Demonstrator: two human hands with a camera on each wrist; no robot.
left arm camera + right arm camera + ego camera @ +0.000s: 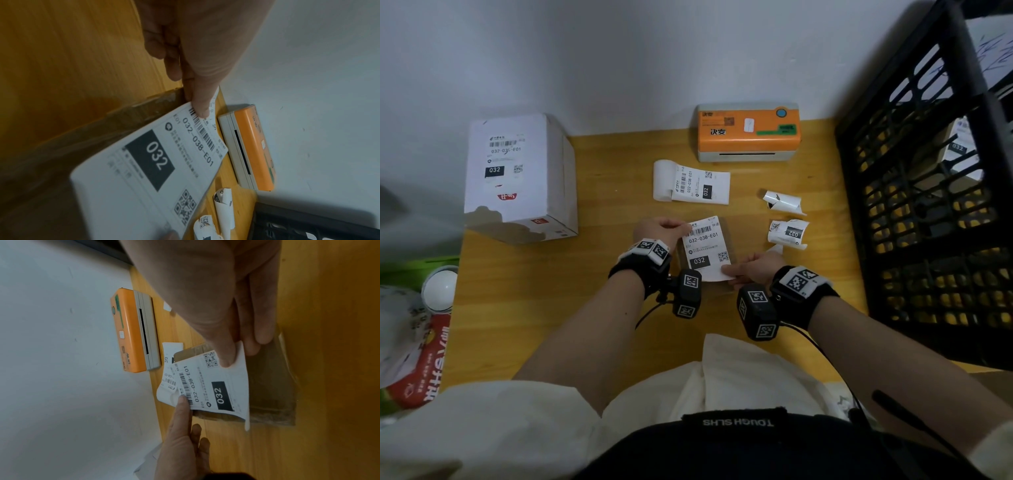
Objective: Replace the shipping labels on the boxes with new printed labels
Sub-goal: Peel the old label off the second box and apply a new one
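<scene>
New label (705, 248): a white sticker held just above a flat brown box (726, 289) near the front of the wooden table (544, 308). It reads 032-038-E01.
Which way: its long side runs away from the person. The bar code end is far, the 032 block is near. It leans a little to the right.
Left hand (657, 231): pinches the far left corner with thumb and finger.
Right hand (753, 269): pinches the near right corner.
Printer (748, 132): orange, by the wall.
Spare labels (691, 183): a curled strip in front of the printer.
Old labels (787, 233): crumpled bits to the right.
White box (517, 178): far left, has a label on it.
Black crate (928, 188): far right.
</scene>
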